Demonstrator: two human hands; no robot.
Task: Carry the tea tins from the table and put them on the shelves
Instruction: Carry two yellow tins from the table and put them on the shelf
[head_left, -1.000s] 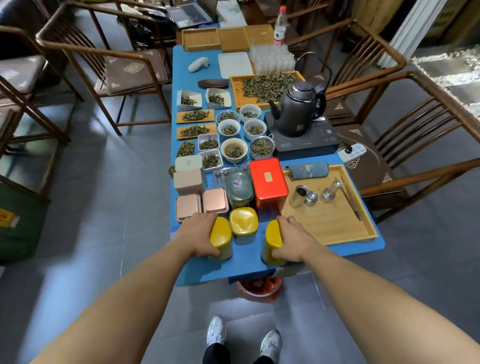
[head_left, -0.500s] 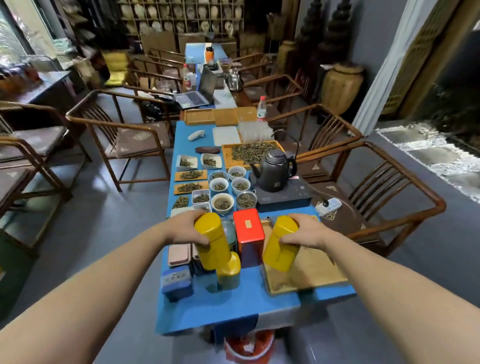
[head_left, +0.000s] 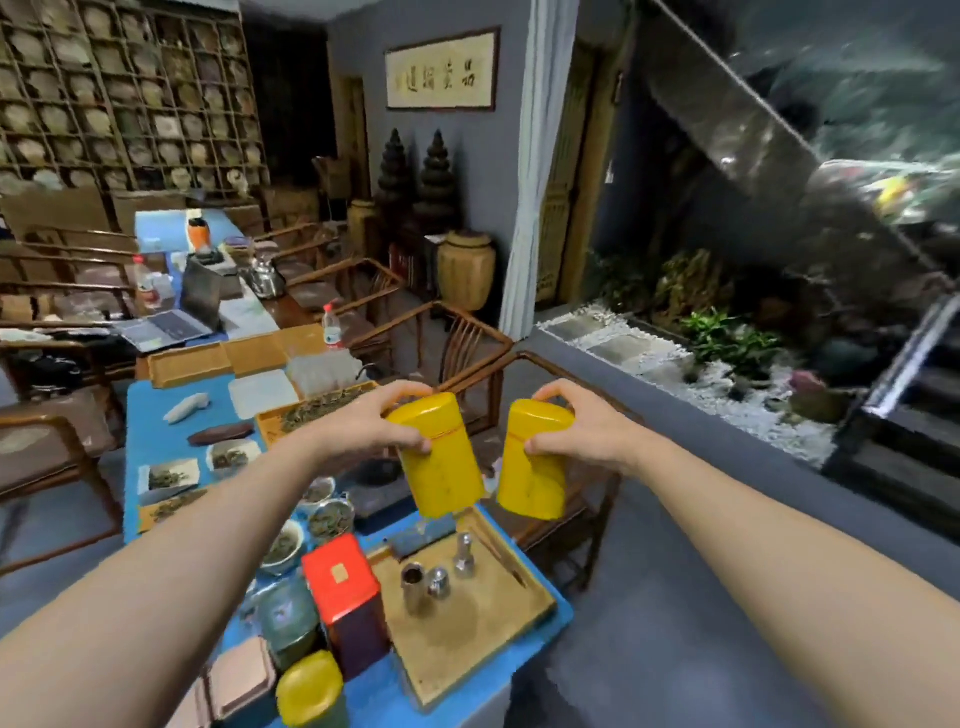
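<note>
My left hand (head_left: 371, 426) grips one tall yellow tea tin (head_left: 441, 467) by its lid, held in the air above the blue table (head_left: 156, 431). Beside it, my right hand (head_left: 576, 428) grips a second yellow tea tin (head_left: 532, 470) the same way. Both tins hang upright, close together without touching. Still on the table stand a third yellow tin (head_left: 311, 688), a red tin (head_left: 345, 592), a green tin (head_left: 285, 618) and a pink square tin (head_left: 241, 680). Tall wooden grid shelves (head_left: 130, 93) fill the far left wall.
The table carries a wooden tray (head_left: 467, 639) with small metal pieces, bowls of tea leaves (head_left: 330, 519) and a laptop (head_left: 176, 322). Wooden armchairs (head_left: 467, 338) line both sides. A grey ledge with a pebble garden (head_left: 701, 364) runs along the right.
Both hands have lifted the two yellow tins off the table and raised them. The view has swung up and to the right, bringing the wall shelves and garden into sight.
</note>
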